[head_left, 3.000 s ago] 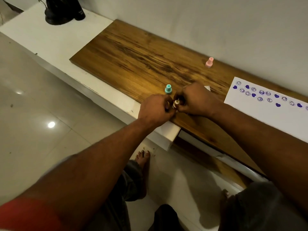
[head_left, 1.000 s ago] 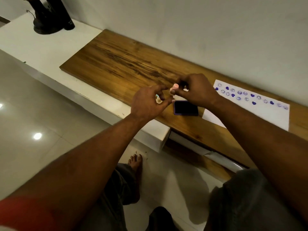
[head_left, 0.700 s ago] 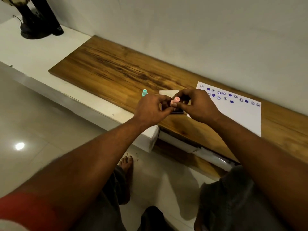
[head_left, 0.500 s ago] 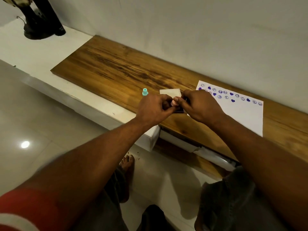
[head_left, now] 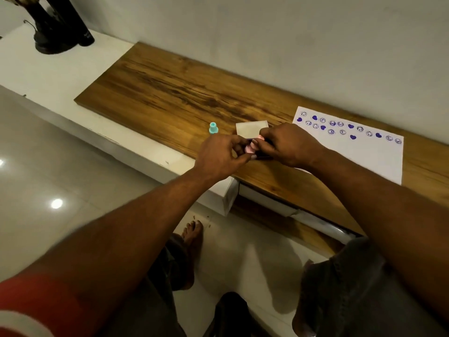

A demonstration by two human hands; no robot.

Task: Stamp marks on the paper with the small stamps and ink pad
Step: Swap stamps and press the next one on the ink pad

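My right hand (head_left: 289, 144) pinches a small pink stamp (head_left: 250, 148) just above the dark ink pad (head_left: 263, 156), which my hands mostly hide. My left hand (head_left: 223, 154) meets it from the left, its curled thumb and forefinger closing on the same stamp. Behind my hands, the pad's pale lid (head_left: 251, 128) lies flat. A teal stamp (head_left: 213, 128) stands upright to the left of the lid. To the right lies the white paper (head_left: 364, 161), with two rows of purple hearts and round faces along its far edge.
Everything sits on a long wooden board (head_left: 170, 93) against a grey wall. The board lies on a white ledge (head_left: 60, 69), where a dark stand (head_left: 58, 32) is at the far left. My knees and a bare foot show over the glossy floor below.
Three seconds ago both hands worked a cream stamp and the pink one stood far back. Since then my right hand has taken the pink stamp and lowered it toward the ink pad.
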